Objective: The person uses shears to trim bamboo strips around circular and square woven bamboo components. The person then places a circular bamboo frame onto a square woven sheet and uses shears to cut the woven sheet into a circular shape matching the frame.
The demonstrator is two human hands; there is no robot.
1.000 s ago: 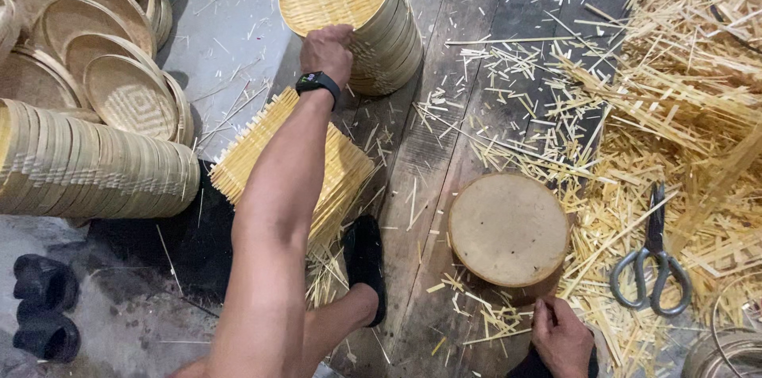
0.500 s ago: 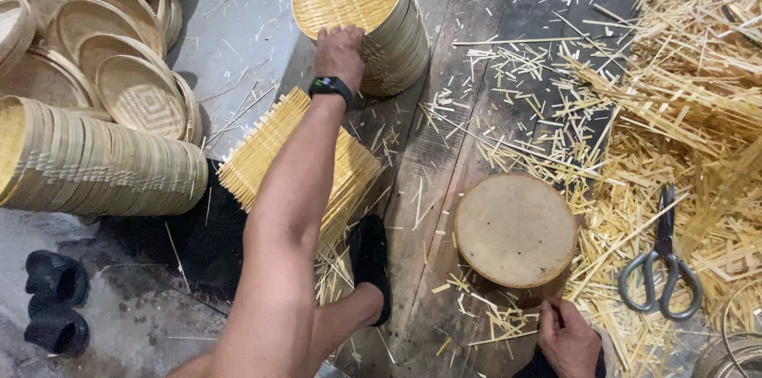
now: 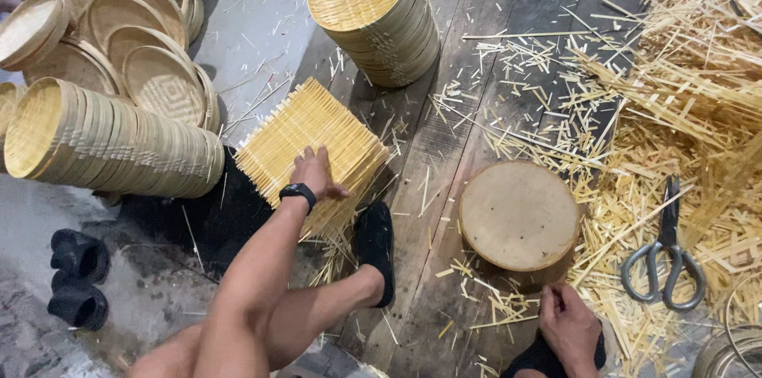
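Down in the head view, the left hand [image 3: 313,173] lies flat, fingers released, on a stack of square woven bamboo mats [image 3: 309,144] on the floor. Just right of it sits a black-socked foot [image 3: 375,247]. The right hand [image 3: 570,330] seems loosely curled, touching bamboo offcuts [image 3: 496,306] below a round wooden block [image 3: 519,215]; scissors [image 3: 665,255] lie beyond.

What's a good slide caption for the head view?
Left hand on woven bamboo mats; right hand beside a round wooden block.
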